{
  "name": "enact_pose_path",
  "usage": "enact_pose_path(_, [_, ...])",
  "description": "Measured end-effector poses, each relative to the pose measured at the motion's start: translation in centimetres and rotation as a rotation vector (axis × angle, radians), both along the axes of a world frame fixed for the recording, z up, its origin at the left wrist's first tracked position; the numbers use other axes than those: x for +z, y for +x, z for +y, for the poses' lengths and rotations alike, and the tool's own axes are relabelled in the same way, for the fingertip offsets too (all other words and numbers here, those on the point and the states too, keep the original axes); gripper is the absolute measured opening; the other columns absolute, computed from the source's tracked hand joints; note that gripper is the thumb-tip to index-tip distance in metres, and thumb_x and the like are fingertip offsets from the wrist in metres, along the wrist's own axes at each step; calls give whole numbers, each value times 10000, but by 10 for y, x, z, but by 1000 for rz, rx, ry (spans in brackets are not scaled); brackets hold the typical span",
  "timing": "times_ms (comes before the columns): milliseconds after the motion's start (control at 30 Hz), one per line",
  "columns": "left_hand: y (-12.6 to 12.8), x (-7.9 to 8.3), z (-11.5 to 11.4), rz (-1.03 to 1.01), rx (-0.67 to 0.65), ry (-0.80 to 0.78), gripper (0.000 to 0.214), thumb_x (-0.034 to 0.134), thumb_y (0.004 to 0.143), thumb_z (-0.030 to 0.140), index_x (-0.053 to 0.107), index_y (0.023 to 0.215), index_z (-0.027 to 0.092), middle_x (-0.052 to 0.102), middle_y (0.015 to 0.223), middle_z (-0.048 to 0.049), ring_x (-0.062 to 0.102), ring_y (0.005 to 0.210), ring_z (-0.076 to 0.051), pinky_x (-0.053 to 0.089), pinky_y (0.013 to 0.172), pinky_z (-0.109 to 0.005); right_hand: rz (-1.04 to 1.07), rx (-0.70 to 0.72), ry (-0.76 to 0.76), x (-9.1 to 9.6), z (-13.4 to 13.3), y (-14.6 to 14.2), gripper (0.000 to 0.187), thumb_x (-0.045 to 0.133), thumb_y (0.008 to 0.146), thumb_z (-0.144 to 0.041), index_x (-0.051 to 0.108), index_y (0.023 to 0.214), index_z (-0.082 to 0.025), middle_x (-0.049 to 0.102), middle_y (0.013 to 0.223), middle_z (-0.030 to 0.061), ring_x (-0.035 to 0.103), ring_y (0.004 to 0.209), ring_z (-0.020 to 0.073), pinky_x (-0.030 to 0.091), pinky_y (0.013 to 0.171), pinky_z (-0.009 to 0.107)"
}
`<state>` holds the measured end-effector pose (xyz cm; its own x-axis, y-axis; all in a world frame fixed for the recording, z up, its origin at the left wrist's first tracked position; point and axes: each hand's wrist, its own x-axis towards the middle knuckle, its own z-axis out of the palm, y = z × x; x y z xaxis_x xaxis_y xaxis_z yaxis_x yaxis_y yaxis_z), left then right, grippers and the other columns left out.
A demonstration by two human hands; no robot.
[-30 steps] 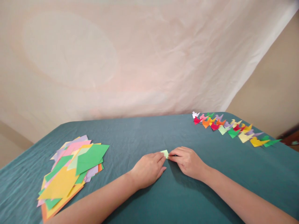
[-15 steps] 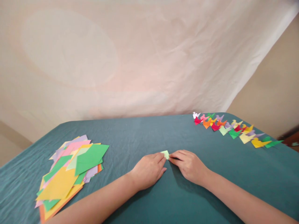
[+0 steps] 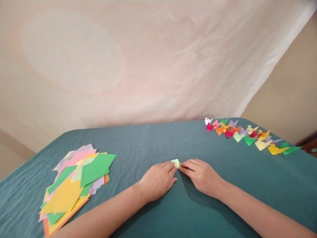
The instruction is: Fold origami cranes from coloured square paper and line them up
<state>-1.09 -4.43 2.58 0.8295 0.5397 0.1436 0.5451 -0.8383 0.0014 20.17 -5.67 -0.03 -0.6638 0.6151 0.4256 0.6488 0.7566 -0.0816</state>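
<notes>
A small folded piece of light green paper (image 3: pixel 175 162) lies on the teal tablecloth (image 3: pixel 148 142) near the table's middle. My left hand (image 3: pixel 158 180) rests on the cloth with its fingertips pressed on the paper's left side. My right hand (image 3: pixel 200 175) meets it from the right, fingers curled and pinching the paper's right edge. Most of the paper is hidden under the fingers of both hands.
A loose stack of coloured paper squares (image 3: pixel 74 180) lies at the left. Several small folded paper figures (image 3: pixel 247 135) in many colours stand in a row at the back right. A pale cloth backdrop (image 3: pixel 148 59) hangs behind the table.
Both hands stay on the light green paper; only slight finger shifts and a small camera movement.
</notes>
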Motion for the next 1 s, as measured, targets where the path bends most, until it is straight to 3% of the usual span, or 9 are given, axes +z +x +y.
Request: enact_pose_path(1000, [0, 3, 0, 73, -1, 12, 338, 482, 875, 340, 500, 1126, 113, 576, 1065, -111, 537, 1037, -233, 451, 890, -339, -46, -34, -28, -2, 0, -4, 240, 441, 893, -157, 613, 1059, -184, 627, 982, 78, 557, 875, 189, 457, 762, 330])
